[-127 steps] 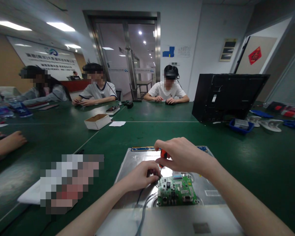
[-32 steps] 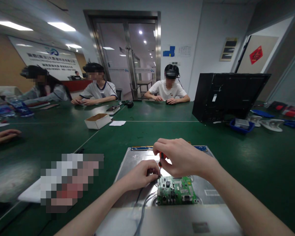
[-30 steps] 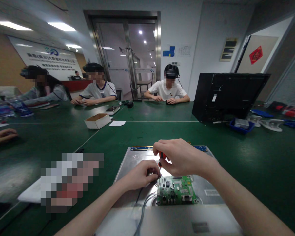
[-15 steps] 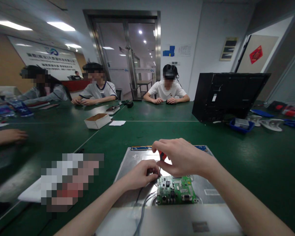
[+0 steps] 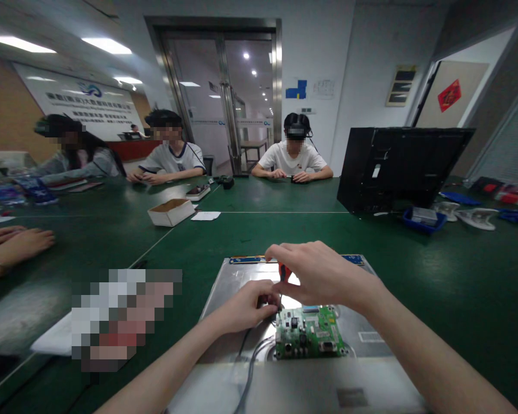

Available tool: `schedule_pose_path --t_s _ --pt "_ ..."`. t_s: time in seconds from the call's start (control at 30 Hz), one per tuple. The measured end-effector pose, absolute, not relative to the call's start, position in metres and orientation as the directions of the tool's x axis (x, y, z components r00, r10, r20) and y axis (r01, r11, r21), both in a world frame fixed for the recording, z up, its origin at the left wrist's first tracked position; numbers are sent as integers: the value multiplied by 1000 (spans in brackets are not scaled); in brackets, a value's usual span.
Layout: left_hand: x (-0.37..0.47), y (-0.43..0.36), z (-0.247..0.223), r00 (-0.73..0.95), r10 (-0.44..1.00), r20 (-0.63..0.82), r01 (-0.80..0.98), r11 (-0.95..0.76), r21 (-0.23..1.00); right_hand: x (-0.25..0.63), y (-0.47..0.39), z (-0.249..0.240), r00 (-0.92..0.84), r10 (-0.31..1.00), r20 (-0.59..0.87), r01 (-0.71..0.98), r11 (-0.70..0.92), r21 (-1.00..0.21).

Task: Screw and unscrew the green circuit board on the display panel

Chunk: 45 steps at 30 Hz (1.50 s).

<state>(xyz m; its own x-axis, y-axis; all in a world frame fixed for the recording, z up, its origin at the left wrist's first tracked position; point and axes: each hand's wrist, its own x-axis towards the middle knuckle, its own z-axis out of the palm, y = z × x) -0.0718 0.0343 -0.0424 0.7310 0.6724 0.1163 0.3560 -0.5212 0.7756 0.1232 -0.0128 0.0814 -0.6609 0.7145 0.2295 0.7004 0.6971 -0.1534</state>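
My right hand [image 5: 323, 277] is closed round the red and black handle of a screwdriver [image 5: 284, 272], held upright with its tip down by the upper left corner of a green circuit board [image 5: 308, 333]. The fingers of my left hand [image 5: 252, 305] are pinched together beside the screwdriver's lower end; what they hold, if anything, is hidden. The board lies on the silver metal back of a flat panel [image 5: 218, 296], which has a blue circuit strip [image 5: 250, 260] along its far edge. Grey cables [image 5: 251, 368] run from the board's left side towards me.
A white open box [image 5: 171, 214] stands on the green table [image 5: 285, 230] beyond the panel. To the right are a black monitor [image 5: 397, 167] and a blue tray [image 5: 423, 221]. Another person's hands [image 5: 26, 247] rest at the left. Several people sit across the table.
My right hand has shifted slightly at the screwdriver handle, and a bit more of the board's far edge shows. At the left, the other person's hands have moved further into view.
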Motion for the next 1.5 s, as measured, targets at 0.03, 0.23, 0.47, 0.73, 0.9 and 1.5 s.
schedule_pose_path --t_s 0.03,0.23,0.47,0.73,0.9,1.5 --pt "-72 35 -42 728 675 115 366 -526 768 124 -14 82 -668 707 232 688 706 -171" --pt "-71 36 -43 738 670 82 385 -518 764 124 -13 79 -685 692 229 657 722 -218" --pt "-72 34 -43 732 671 118 349 -518 781 122 -10 79 -645 729 230 728 678 -107" --pt "-71 33 -39 742 657 135 356 -557 751 123 -18 84 -701 679 220 640 734 -229" --pt "-71 34 -40 749 654 107 367 -543 756 124 -17 83 -702 682 203 631 729 -267" --pt "-72 32 -42 724 678 125 349 -517 782 123 -14 82 -681 692 237 674 720 -164"
